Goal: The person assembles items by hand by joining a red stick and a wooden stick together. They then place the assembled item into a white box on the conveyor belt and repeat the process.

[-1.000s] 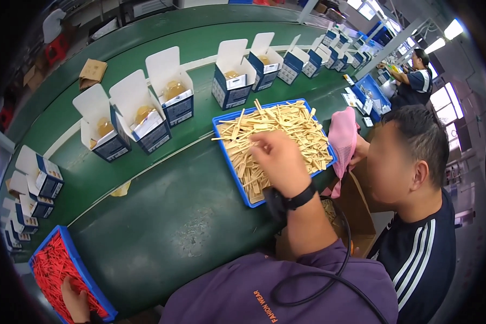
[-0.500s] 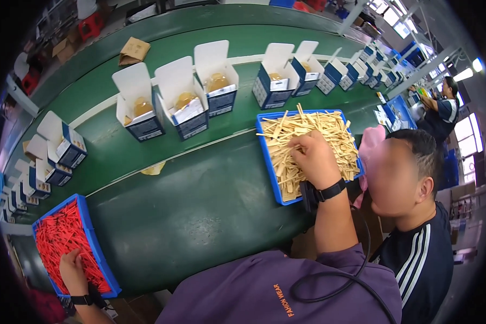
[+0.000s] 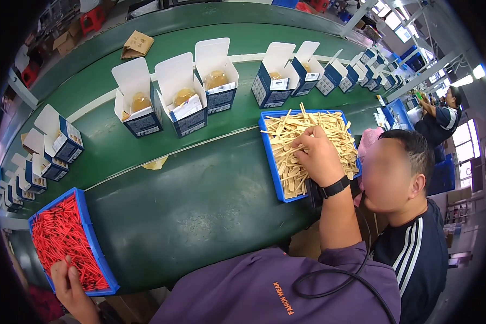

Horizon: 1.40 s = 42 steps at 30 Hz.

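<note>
My right hand (image 3: 319, 156) is over a blue tray (image 3: 274, 171) heaped with flat pale wooden sticks (image 3: 335, 132). Its thumb and forefinger pinch together, seemingly on one wooden stick. At the lower left, my left hand (image 3: 70, 286) is at the near edge of a second blue tray (image 3: 94, 240), full of thin red sticks with dark ends (image 3: 65, 227). Those fingers are curled and close together; whatever they hold is too small to make out. Open blue-and-white boxes (image 3: 189, 124), each with a round amber item (image 3: 184, 97) and folded paper inside, stand beyond the trays.
A green work surface (image 3: 189, 200) lies between the trays, beside a green belt (image 3: 119, 162) lined with more boxes. A brown paper packet (image 3: 137, 44) lies on the far side. Close on my right is a person (image 3: 416, 216) in a dark striped shirt; another (image 3: 443, 116) works farther back.
My left hand has drawn back slightly toward me, to the red tray's near edge. The right hand stays over the wooden sticks, its fingers shifted a little.
</note>
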Motion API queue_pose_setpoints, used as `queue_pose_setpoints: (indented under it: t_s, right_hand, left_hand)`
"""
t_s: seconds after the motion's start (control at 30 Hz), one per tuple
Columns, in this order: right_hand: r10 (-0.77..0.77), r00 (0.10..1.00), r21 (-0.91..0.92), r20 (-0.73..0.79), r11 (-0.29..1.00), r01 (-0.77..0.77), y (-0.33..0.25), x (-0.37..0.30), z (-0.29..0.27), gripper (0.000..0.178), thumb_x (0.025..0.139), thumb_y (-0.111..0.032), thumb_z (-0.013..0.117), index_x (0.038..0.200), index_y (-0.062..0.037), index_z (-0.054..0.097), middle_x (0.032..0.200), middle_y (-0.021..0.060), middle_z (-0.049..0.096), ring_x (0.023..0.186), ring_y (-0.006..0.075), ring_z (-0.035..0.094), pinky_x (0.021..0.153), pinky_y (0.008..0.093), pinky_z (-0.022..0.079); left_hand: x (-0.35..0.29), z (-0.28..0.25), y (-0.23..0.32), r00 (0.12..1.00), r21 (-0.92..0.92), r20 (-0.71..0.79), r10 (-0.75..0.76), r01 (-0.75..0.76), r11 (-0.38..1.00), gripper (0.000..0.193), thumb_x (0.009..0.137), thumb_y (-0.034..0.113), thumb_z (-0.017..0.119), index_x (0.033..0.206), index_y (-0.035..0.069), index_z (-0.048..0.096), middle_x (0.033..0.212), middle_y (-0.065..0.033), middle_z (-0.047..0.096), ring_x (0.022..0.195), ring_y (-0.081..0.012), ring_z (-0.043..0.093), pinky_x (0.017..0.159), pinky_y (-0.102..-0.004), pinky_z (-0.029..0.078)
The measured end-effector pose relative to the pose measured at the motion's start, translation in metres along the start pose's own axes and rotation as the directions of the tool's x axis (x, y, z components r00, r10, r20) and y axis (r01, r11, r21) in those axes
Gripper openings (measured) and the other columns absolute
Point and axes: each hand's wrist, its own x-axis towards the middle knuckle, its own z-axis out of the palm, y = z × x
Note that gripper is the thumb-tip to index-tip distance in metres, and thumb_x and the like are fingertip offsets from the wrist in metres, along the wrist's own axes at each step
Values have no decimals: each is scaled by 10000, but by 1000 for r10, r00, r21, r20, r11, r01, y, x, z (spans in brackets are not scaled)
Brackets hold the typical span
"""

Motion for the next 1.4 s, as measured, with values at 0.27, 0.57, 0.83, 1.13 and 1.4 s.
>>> queue_pose_setpoints:
  t_s: [0.27,0.57,0.83,1.13,1.4]
  right_hand:
    - [-124,992,-7,-22,992,124,5,0,-7,146,774,-28,734,911,-69,763,916,98,621,891,296,643,793,370,526]
    - [287,958,456,10,851,-260,-34,-43,-21,176,954,-111,654,1087,-3,692,888,90,727,774,174,693,718,307,532]
    - [-202,780,799,592,19,-601,-98,-40,92,187,1080,-193,456,1180,-44,509,1062,138,719,913,180,709,793,300,567]
    - [-285,865,909,413,75,-410,-105,-28,122,164,1077,-178,468,1146,-38,519,1014,64,675,854,100,623,781,269,528]
    - [-196,953,945,230,-189,-267,-96,-26,133,144,1051,-139,526,1107,-14,570,1188,121,631,1051,136,623,901,301,518]
  left_hand:
    - [-4,77,62,895,-534,430,-116,356,767,214,904,-19,640,1112,-47,681,880,-66,566,749,-141,584,650,-279,466]
    - [24,151,93,696,-636,718,15,646,422,179,957,44,615,1121,-24,639,951,-92,688,755,-135,643,685,-261,523]
    - [27,245,143,882,-885,457,118,437,158,85,955,43,648,1010,3,598,934,-85,672,785,-150,619,744,-271,513]
    - [32,241,141,775,-696,623,106,487,527,81,943,35,663,993,-21,634,864,-43,661,695,-88,586,653,-217,481]
    - [37,242,155,710,-623,704,-29,636,456,105,1001,70,587,1040,-25,611,905,-61,678,738,-112,651,667,-224,532]
